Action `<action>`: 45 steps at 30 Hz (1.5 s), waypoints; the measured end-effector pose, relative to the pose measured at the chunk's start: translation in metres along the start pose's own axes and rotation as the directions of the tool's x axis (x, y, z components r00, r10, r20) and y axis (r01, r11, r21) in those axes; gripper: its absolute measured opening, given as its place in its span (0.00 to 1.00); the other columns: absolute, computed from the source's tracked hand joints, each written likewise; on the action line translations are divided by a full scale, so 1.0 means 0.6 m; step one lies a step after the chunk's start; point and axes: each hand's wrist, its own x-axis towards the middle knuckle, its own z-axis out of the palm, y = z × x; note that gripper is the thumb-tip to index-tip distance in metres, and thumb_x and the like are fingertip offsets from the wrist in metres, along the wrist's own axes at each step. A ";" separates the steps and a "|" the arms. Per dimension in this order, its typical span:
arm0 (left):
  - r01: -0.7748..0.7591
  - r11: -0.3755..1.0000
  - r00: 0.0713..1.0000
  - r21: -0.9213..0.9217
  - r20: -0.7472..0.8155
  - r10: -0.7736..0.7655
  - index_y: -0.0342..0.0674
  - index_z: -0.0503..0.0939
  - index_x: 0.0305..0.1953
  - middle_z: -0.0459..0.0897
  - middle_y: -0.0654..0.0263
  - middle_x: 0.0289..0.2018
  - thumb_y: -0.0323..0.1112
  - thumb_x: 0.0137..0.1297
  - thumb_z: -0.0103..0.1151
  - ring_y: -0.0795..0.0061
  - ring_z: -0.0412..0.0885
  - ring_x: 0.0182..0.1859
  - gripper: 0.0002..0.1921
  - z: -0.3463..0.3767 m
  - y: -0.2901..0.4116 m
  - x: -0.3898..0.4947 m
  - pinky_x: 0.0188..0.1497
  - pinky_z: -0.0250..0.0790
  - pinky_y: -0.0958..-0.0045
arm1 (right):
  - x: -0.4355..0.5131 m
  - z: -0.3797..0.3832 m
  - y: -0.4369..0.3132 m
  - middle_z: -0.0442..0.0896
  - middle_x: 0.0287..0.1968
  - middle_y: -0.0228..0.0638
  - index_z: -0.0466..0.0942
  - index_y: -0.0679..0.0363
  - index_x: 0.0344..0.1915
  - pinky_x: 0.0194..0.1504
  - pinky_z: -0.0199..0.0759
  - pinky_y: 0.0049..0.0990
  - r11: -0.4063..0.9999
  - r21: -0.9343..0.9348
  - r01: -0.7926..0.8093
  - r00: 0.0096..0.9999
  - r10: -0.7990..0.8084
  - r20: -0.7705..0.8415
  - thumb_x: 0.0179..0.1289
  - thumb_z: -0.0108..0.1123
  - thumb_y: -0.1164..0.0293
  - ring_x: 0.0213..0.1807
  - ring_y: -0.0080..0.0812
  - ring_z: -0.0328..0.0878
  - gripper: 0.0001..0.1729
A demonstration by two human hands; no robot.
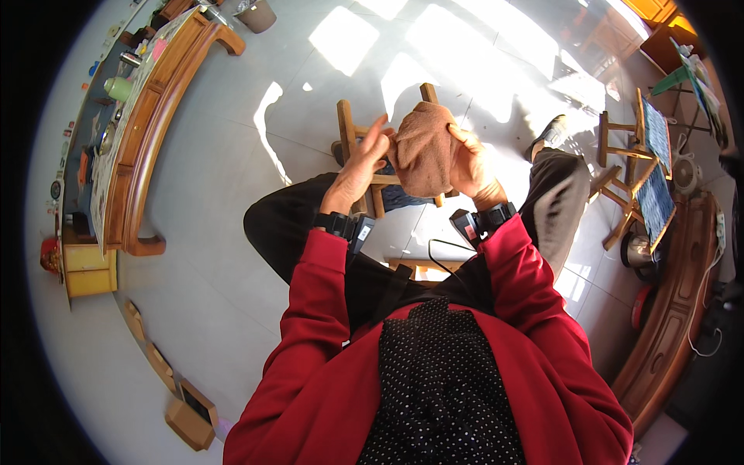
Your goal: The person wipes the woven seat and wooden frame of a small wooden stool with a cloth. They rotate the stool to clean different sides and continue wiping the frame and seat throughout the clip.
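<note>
A brown cloth [427, 151], bunched or folded into a rounded bundle, is held up in front of me. My right hand [474, 163] grips its right side, with the thumb on top and the fingers behind it. At the cloth's left edge is my left hand [363, 165], its fingers apart and pointing up; whether the fingertips touch the cloth cannot be told. Below the cloth stands a wooden folding stool [347, 131] with a dark blue woven seat [401, 199], partly hidden by the cloth and hands.
At the left is a long wooden table [168, 99] with a green container [118, 88]. Folding stools with blue seats [657, 200] stand at the right, near a wooden cabinet [668, 314]. A bin [257, 16] stands at the top left, an open cardboard box [189, 423] at the lower left.
</note>
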 end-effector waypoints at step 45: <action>-0.090 0.287 0.938 0.954 -0.016 0.346 0.47 0.70 0.67 0.72 0.49 0.58 0.18 0.58 0.56 0.43 0.77 0.55 0.33 0.109 -0.136 0.236 0.56 0.74 0.52 | 0.031 -0.221 0.132 0.75 0.22 0.32 0.65 0.64 0.66 0.21 0.67 0.24 0.725 -0.586 -0.362 0.771 -0.121 -0.625 0.74 0.38 0.38 0.18 0.23 0.72 0.41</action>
